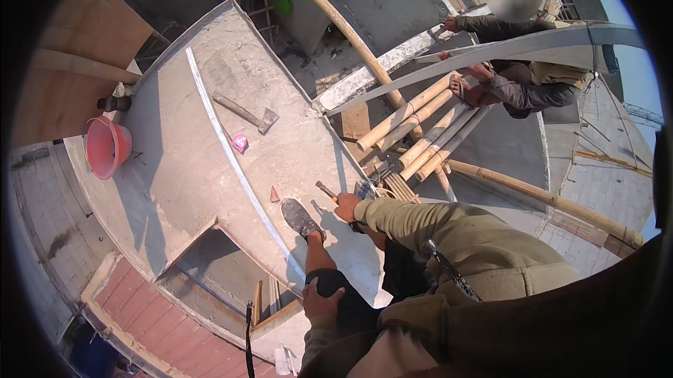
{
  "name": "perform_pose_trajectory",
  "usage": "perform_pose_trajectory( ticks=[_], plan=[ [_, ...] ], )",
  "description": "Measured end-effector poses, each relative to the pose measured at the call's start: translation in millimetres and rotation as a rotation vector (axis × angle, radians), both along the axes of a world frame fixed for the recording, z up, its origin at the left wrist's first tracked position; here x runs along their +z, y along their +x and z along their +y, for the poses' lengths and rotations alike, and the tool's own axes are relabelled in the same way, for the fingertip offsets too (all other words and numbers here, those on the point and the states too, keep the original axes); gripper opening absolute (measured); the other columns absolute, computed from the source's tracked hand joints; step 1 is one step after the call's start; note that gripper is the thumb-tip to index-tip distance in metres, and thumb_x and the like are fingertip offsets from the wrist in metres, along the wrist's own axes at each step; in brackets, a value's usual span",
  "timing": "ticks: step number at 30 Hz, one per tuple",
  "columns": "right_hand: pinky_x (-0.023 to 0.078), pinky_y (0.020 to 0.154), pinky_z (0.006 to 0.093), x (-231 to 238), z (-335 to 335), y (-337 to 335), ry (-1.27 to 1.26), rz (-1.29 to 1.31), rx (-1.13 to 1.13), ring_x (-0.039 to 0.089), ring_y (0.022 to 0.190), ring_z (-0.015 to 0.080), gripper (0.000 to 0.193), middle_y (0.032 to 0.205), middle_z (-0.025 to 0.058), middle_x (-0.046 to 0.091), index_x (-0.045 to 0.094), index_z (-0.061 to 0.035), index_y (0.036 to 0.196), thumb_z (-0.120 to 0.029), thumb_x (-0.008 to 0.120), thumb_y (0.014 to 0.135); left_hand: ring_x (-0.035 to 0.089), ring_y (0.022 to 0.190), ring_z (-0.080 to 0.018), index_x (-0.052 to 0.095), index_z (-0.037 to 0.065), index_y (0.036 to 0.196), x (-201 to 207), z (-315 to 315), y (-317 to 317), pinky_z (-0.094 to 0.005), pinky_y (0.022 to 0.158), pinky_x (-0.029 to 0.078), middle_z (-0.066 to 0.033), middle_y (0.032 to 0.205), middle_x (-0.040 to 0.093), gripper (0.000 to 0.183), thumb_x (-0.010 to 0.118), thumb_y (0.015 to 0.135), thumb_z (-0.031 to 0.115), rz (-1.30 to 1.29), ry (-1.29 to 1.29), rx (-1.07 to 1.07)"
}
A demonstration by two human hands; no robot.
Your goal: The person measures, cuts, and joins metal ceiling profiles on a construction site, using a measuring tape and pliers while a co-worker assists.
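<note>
My right hand (pixel 347 208) is closed around a short tool (pixel 327 191) with an orange-brown shaft and a dark end, pointing up and left; its exact kind is hard to make out. Resting on my bent knee is my left hand (pixel 322 299), fingers spread and holding nothing. Beyond the tool, on the concrete slab (pixel 165 105), lie a hammer (pixel 245 113) with a wooden handle, a small bright pink item (pixel 240 143) and a small red triangular piece (pixel 274 194). A long, pale straight strip (pixel 231 147) runs across the slab, left of my foot.
A pink bucket (pixel 105 147) stands at the slab's left edge. A rectangular opening (pixel 217 266) cuts into the slab near my left leg. Bamboo poles (pixel 420 122) lie to the right. There, another person (pixel 533 84) crouches by a long grey board (pixel 505 45). Slab edges drop off.
</note>
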State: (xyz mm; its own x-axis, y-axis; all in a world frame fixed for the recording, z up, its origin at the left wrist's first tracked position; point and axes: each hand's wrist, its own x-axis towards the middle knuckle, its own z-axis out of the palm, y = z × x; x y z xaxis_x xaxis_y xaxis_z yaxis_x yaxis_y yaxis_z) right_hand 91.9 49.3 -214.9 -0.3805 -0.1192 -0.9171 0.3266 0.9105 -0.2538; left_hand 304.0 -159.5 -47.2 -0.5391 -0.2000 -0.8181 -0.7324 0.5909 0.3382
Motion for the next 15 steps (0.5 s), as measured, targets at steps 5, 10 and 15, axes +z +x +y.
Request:
perform_pose_trajectory(
  ticks=[5,10,15],
  plan=[
    [0.057,0.071,0.0482,265.3,110.3,8.0,-0.14,-0.141,-0.38,0.071,0.079,0.0389,0.027,0.079,0.022,0.071,0.073,0.0003,0.089,-0.022,0.07,0.074,0.053,0.127,-0.0417,0.054,0.001,0.137,-27.0,5.5,-90.0,-0.0459,0.108,0.043,-0.0278,0.135,0.054,0.074,0.078,0.082,0.044,0.271,0.153,-0.031],
    [0.054,0.077,0.0487,389.2,185.6,6.7,-0.075,0.366,-0.293,0.069,0.089,0.0413,0.028,0.094,0.0269,0.069,0.067,0.0031,0.1,-0.014,0.068,0.078,0.043,0.141,-0.0351,0.038,0.002,0.151,215.9,89.9,-364.0,-0.0458,0.113,0.037,-0.0239,0.151,0.044,0.075,0.069,0.095,0.04,0.789,0.663,-0.105],
    [0.05,0.08,0.0483,460.2,203.5,-22.3,-0.258,0.378,-0.885,0.066,0.091,0.0413,0.028,0.091,0.0221,0.069,0.064,0.0009,0.102,-0.021,0.065,0.085,0.045,0.139,-0.0362,0.038,0.003,0.151,371.2,154.0,-483.3,-0.0433,0.114,0.038,-0.0234,0.149,0.047,0.081,0.073,0.091,0.044,1.007,0.851,-0.357]
  ],
)
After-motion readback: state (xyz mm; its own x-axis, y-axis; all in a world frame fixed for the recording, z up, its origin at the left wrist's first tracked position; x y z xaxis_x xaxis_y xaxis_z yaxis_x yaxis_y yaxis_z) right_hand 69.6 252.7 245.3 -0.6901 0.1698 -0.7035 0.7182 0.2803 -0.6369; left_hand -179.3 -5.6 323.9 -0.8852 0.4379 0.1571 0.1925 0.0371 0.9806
